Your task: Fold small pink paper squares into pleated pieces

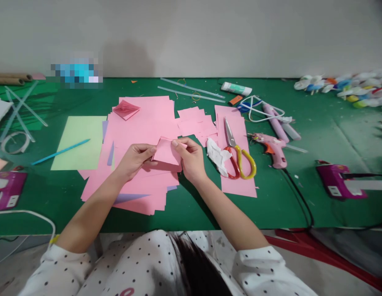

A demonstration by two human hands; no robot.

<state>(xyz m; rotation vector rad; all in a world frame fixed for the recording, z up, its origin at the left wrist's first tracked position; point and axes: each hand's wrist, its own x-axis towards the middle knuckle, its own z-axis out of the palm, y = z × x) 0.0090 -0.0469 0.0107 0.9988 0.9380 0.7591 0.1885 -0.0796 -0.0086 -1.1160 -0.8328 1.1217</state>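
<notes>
Two hands work on one piece: the left hand (132, 161) clamps its thumb and fingers on the left edge of a small pink paper square (166, 153), and the right hand (193, 158) pinches the right side, its thumb on top and other fingers behind. The square is just above a stack of large pink paper sheets (141, 119), in the middle of the green table (191, 218). It shows more than one layer at the upper edge, so I judge it as partly made, though I cannot tell if it is one folded sheet or several.

Taking the square as the clock centre, at ten o'clock one pink folded-paper piece with many pleats (126, 109) lies on the stack, and this one looks finished. Between one and two o'clock are small flat pink paper pieces (191, 119), cut but without folds that I can see, so much folding seems not yet done. At three o'clock, the scissors with red and yellow handles (248, 164) rest on long pink strips (240, 187) (nobody is holding them), and farther the pink glue gun (278, 154) lies unused.
</notes>
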